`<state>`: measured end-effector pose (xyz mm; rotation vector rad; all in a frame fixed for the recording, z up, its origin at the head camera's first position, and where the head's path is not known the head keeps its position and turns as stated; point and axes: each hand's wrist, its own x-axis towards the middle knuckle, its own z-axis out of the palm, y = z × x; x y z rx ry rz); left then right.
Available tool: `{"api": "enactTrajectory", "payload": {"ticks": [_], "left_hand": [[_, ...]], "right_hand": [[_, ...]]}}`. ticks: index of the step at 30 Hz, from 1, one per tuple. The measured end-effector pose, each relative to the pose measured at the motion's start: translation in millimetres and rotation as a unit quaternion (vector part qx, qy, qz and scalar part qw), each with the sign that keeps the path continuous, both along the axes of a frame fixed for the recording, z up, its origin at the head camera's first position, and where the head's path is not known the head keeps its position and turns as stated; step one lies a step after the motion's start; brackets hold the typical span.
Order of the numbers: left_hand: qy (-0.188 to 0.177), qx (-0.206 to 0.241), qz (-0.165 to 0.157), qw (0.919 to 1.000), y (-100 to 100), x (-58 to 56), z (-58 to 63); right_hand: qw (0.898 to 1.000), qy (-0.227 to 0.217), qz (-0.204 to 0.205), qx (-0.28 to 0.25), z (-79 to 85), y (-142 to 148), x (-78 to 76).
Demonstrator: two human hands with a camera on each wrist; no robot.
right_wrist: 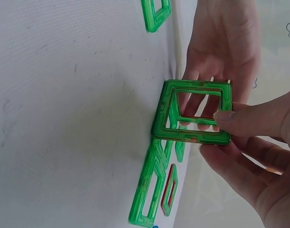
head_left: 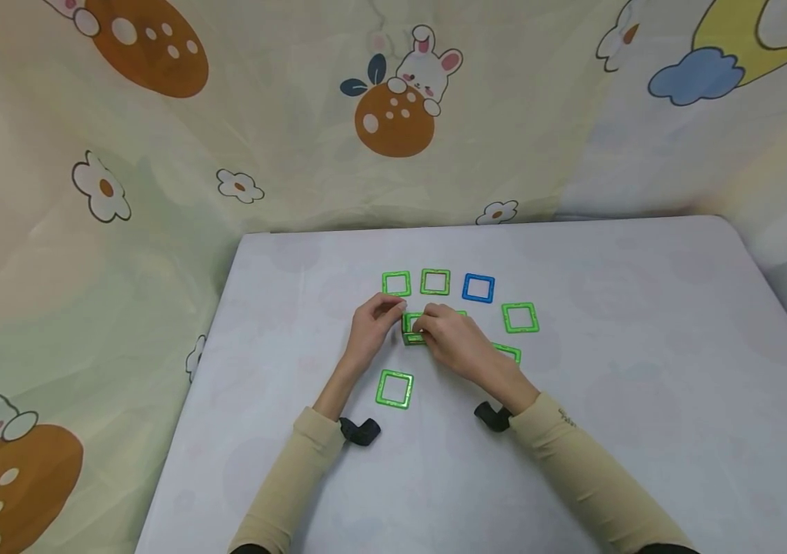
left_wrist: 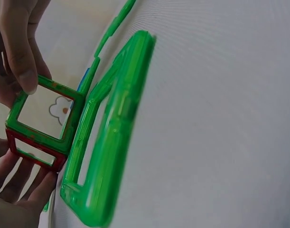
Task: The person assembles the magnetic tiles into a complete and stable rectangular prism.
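Note:
Several square magnetic tiles form a small box, mostly green with a red-edged side tile on the left. My right hand pinches the green front tile at its right edge, thumb on the face and fingers behind. My left hand rests its fingers against the box's left side; in the right wrist view those fingers show through the front tile's opening. A loose green tile lies flat in front of the box, large in the left wrist view.
Behind the box lie two green tiles, one of them beside a blue tile. Another green tile is farther right, and one is partly under my right wrist. Black wrist mounts sit at both cuffs above the white table.

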<state>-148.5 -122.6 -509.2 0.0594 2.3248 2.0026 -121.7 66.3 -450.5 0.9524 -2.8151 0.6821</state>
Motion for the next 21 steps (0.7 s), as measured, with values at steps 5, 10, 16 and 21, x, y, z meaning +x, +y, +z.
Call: {"api": "enactTrajectory", "payload": {"ticks": [5,10,16,21], "left_hand": [[-0.004,0.004,0.0,1.0,1.5,-0.5,-1.1],[-0.015,0.005,0.002,0.9999,2.2,0.4,-0.7],[-0.018,0.009,0.001,0.9998,1.2,-0.3,0.2],[-0.019,0.004,0.002,0.9998,0.1,-0.8,2.7]], "right_hand": [[1.0,0.003,0.0,-0.002,-0.6,1.5,0.5],[1.0,-0.001,0.002,-0.004,-0.4,2.5,1.6],[1.0,-0.011,-0.003,-0.004,-1.3,6.0,2.0],[1.0,-0.025,-0.013,-0.011,-0.1,13.0,3.9]]}}
